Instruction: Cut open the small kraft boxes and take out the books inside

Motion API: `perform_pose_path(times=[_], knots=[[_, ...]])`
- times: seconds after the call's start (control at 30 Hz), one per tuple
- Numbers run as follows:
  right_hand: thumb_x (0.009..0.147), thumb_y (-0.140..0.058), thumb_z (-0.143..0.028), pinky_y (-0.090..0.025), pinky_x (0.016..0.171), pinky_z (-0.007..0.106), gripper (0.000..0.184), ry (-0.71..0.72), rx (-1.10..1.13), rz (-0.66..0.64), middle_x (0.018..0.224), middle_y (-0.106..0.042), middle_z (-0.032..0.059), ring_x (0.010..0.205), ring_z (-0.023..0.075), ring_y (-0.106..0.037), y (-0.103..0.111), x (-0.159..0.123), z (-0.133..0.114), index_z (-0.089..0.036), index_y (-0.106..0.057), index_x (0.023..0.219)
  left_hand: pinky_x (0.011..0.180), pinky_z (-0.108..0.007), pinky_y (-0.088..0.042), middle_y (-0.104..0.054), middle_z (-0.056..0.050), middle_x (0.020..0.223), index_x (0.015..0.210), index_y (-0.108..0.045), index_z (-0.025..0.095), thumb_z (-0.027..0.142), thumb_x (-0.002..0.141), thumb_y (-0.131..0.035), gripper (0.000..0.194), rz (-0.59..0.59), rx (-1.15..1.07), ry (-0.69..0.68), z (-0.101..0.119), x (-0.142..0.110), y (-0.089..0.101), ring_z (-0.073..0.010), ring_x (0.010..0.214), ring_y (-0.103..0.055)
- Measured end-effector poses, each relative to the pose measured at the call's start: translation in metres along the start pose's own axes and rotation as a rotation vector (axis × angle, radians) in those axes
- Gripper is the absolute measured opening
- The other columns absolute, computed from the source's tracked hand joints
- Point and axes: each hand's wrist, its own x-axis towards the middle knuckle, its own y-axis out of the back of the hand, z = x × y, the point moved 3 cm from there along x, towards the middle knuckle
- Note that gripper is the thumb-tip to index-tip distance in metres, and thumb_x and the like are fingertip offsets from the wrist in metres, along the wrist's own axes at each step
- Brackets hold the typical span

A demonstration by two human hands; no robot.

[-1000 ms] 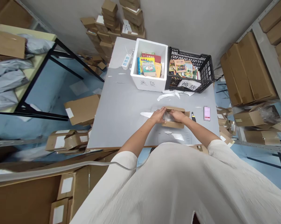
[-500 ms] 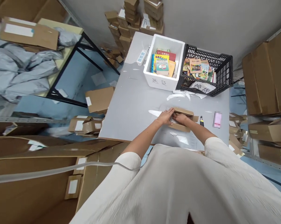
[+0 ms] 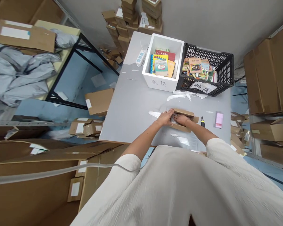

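Observation:
An open cardboard box (image 3: 182, 127) lies on the grey table in front of me, its flaps raised. My left hand (image 3: 165, 118) grips the box's left end, thumb and fingers closed on the edge. My right hand (image 3: 181, 119) reaches down inside, with its fingers bent and their tips partly hidden; what they hold, if anything, I cannot make out. Clear plastic seems to show between the hands. To the right of the box lies a black and yellow utility knife (image 3: 202, 121), touched by neither hand.
On the grey table (image 3: 129, 103), a white foam box (image 3: 161, 84) and a black crate (image 3: 208, 86) hold books. A power strip (image 3: 140, 57), paper scraps (image 3: 179, 95) and a blurred pink item (image 3: 218, 120) lie around. A large carton (image 3: 33, 185) stands at my left.
The camera view has shifted slightly. Both hands stay at the box, and the right hand's fingers have moved a little inside it.

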Motion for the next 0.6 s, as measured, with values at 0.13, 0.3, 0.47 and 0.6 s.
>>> perform_pose_path(times=[0.13, 0.3, 0.47, 0.6], knots=[[0.101, -0.059, -0.01, -0.053, 0.117, 0.043, 0.027, 0.063, -0.157, -0.021, 0.132, -0.079, 0.0159, 0.128, 0.0294, -0.069, 0.008, -0.005, -0.006, -0.017, -0.081, 0.115, 0.126, -0.05, -0.047, -0.02, -0.013, 0.194, 0.185, -0.022, 0.032, 0.047, 0.077, -0.098, 0.133, 0.007, 0.007, 0.012, 0.001, 0.001, 0.0, -0.0451, 0.156, -0.057], [0.108, -0.052, -0.014, -0.054, 0.105, 0.043, 0.032, 0.128, -0.312, -0.049, 0.13, -0.079, 0.0183, 0.127, 0.0317, -0.066, 0.019, -0.017, -0.013, -0.013, -0.082, 0.118, 0.128, -0.05, -0.045, -0.019, -0.014, 0.194, 0.186, -0.018, 0.032, 0.053, 0.077, -0.097, 0.137, 0.009, -0.02, -0.009, -0.003, 0.005, -0.003, -0.0452, 0.161, -0.052], [0.107, -0.054, -0.009, -0.05, 0.104, 0.04, 0.03, 0.046, -0.296, -0.005, 0.116, -0.082, 0.0171, 0.115, 0.0295, -0.068, 0.041, -0.038, -0.015, -0.013, -0.081, 0.119, 0.132, -0.051, -0.041, -0.019, -0.016, 0.193, 0.186, -0.016, 0.031, 0.061, 0.076, -0.096, 0.139, 0.021, -0.037, -0.045, -0.008, 0.008, -0.005, -0.0435, 0.166, -0.047], [0.105, -0.056, -0.007, -0.047, 0.103, 0.041, 0.03, -0.061, -0.266, 0.054, 0.117, -0.081, 0.0193, 0.118, 0.0316, -0.066, 0.068, -0.07, -0.011, -0.012, -0.079, 0.123, 0.132, -0.051, -0.042, -0.021, -0.014, 0.193, 0.185, -0.02, 0.033, 0.064, 0.074, -0.097, 0.138, 0.029, -0.046, -0.056, -0.009, 0.009, -0.002, -0.0434, 0.165, -0.048]])
